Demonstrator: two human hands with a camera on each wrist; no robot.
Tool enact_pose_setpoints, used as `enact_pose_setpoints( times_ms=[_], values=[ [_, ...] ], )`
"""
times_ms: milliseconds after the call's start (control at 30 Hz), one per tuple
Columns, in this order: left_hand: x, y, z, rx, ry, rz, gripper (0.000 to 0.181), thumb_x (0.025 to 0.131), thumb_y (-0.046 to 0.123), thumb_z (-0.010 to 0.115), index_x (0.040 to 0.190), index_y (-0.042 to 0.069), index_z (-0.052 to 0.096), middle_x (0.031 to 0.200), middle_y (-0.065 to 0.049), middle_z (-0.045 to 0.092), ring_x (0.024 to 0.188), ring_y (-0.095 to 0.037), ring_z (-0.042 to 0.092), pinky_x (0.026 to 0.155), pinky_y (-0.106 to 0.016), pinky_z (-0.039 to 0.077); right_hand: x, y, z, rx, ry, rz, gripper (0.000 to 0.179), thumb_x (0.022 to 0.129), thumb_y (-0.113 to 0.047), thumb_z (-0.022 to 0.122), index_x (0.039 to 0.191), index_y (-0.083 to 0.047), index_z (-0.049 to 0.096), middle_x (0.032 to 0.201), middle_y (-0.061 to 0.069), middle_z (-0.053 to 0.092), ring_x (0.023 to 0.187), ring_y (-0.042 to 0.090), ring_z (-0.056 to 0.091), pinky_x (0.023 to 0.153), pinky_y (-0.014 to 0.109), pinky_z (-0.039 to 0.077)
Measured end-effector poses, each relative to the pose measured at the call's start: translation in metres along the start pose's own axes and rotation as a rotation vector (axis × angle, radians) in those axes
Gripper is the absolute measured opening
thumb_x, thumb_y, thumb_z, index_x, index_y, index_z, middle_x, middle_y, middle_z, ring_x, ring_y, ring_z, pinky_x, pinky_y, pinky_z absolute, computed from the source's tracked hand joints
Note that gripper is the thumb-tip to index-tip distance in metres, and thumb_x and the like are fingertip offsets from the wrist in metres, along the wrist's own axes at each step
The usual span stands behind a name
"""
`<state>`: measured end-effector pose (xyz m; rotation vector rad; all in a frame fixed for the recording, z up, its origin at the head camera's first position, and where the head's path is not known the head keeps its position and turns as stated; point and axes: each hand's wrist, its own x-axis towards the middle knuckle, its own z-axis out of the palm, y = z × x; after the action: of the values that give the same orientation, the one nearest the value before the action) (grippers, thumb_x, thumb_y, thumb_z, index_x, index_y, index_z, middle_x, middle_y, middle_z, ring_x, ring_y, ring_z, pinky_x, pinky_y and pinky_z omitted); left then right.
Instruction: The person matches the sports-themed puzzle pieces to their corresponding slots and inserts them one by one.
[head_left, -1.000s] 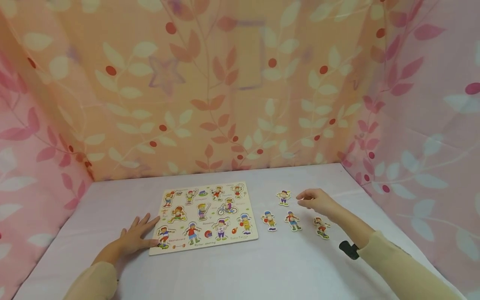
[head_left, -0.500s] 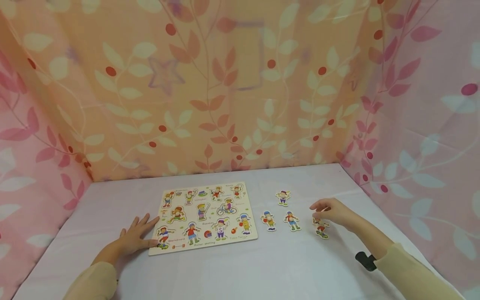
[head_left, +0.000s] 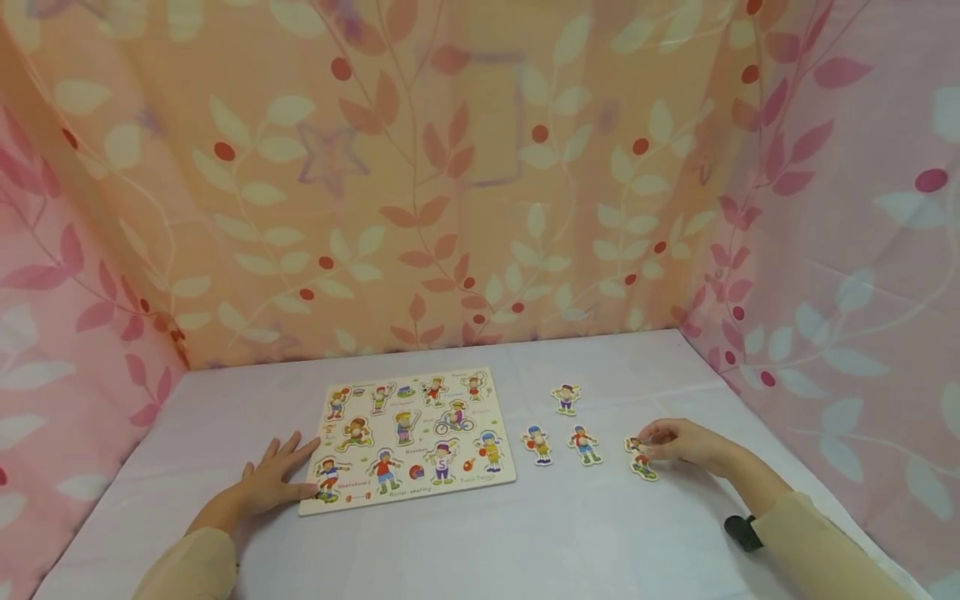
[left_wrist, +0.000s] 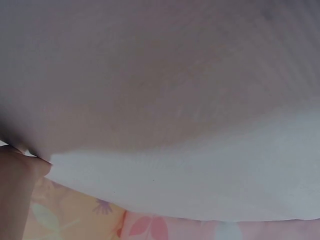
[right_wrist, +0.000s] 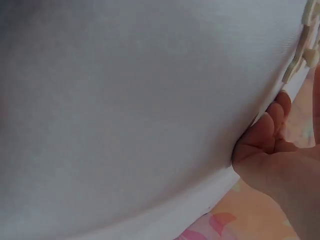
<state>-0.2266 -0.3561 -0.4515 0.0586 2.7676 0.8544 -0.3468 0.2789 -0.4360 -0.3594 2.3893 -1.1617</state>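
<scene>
White cloth covers the bench (head_left: 525,542); printed picture board (head_left: 384,435) lies flat on it. Left hand (head_left: 273,477) at the board's left edge, fingers spread and holding nothing, thumb over its near-left corner. Skateboarder piece (head_left: 643,468) lies right of the board, farthest out of four cut-out pieces. Right hand (head_left: 681,442) has its fingertips at this piece's upper part; can't tell if pinching or only touching. Between board and right hand: blue-capped piece with red ball (head_left: 537,446) nearest the board's right edge, then roller-skater piece (head_left: 585,447). Purple-trousered piece (head_left: 566,400) also right of the board, toward its far side. Leaf-print curtain (head_left: 405,167) behind the board. Beige sleeves (head_left: 817,542) on both arms.
</scene>
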Motion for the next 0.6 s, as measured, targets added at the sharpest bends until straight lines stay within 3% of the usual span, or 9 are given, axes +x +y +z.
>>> enact_pose_setpoints(
  times_ms=[367, 600],
  values=[
    [-0.002, -0.007, 0.0, 0.002, -0.007, 0.005, 0.092, 0.084, 0.047, 0.071, 0.148, -0.003, 0.028, 0.151, -0.039, 0.003, 0.133, -0.063, -0.011, 0.094, -0.08, -0.012, 0.007, -0.001, 0.009, -0.13, 0.079, 0.023, 0.023, 0.081, -0.019, 0.079, 0.094, -0.004, 0.067, 0.09, 0.006, 0.058, 0.085, 0.02, 0.049, 0.073, 0.032, 0.04],
    [0.0, -0.002, -0.001, -0.01, -0.026, 0.004, 0.093, 0.084, 0.047, 0.071, 0.149, -0.003, 0.026, 0.151, -0.038, 0.001, 0.134, -0.062, -0.011, 0.095, -0.079, -0.012, 0.007, -0.005, 0.013, -0.117, 0.155, 0.101, 0.014, 0.08, -0.007, 0.076, 0.089, 0.0, 0.068, 0.084, 0.005, 0.06, 0.08, 0.019, 0.051, 0.07, 0.031, 0.042]
  ],
)
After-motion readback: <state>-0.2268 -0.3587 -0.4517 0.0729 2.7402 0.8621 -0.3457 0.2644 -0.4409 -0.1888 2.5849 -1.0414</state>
